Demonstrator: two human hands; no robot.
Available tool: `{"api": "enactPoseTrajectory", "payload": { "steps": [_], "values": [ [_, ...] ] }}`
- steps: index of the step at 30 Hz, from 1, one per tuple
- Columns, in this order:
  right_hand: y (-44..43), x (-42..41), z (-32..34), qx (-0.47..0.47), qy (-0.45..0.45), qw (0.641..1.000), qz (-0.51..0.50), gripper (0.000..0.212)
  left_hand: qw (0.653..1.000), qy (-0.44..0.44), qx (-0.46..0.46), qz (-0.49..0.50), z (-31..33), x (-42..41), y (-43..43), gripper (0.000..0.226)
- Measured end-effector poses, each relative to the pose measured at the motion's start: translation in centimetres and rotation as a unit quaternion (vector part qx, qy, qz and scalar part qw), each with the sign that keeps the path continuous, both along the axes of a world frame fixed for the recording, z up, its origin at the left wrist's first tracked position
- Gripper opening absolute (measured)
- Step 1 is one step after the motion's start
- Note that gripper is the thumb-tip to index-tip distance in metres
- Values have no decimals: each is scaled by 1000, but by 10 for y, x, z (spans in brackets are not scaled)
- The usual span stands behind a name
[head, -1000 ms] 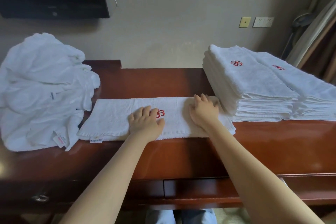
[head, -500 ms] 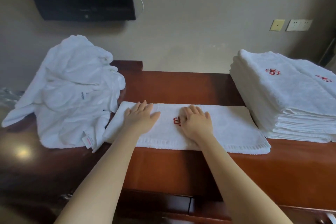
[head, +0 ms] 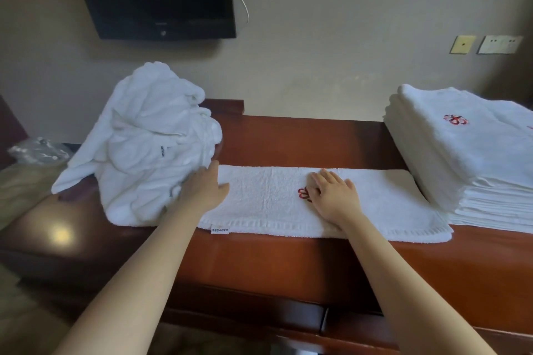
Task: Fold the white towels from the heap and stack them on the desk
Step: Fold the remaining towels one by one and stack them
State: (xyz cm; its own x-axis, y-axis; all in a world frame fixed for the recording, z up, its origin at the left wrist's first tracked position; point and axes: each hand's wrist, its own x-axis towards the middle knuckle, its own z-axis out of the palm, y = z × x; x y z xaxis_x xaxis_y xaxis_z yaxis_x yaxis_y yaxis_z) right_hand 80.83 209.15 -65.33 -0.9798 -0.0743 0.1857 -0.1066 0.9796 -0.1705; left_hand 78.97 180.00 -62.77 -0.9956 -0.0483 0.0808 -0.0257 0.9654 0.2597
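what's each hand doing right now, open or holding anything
Left hand: open, fingers straight, resting on the left end of the towel beside the heap.
Right hand: open, flat on the towel by its red emblem.

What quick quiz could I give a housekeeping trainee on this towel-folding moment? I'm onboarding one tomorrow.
1. True or false: the right hand lies flat on the long folded towel, beside its red emblem.
2. The left hand rests at that towel's: A) left end, against the heap; B) right end; C) middle.
3. Fill in: the stack of folded towels stands on the desk's ___ side.
Key: 1 true; 2 A; 3 right.
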Motion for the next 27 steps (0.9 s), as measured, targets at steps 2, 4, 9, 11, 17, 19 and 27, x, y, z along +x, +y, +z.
{"api": "enactPoseTrajectory", "payload": {
  "steps": [2,4,9,11,17,19,27],
  "values": [
    [3,-1,-2,-2,-7,1000,4,47,998,-66,19,-13,5,2,-7,74],
    [5,-1,-2,-8,-11,1000,6,48,988,-129,72,-39,13,5,-8,83],
    [3,0,1,-24,-11,1000,1,47,966,-193,128,-112,22,21,-6,84],
    [3,2,2,-32,-5,999,-4,46,963,-177,159,-125,24,26,-5,69],
    [10,13,20,-139,-3,990,-11,42,980,-29,157,-119,50,22,38,16],
    [27,17,28,-135,20,990,-23,42,985,-28,98,-138,60,19,64,18],
    [120,50,31,-66,-43,984,-159,53,965,-83,120,-219,36,22,168,34]
  ]
}}
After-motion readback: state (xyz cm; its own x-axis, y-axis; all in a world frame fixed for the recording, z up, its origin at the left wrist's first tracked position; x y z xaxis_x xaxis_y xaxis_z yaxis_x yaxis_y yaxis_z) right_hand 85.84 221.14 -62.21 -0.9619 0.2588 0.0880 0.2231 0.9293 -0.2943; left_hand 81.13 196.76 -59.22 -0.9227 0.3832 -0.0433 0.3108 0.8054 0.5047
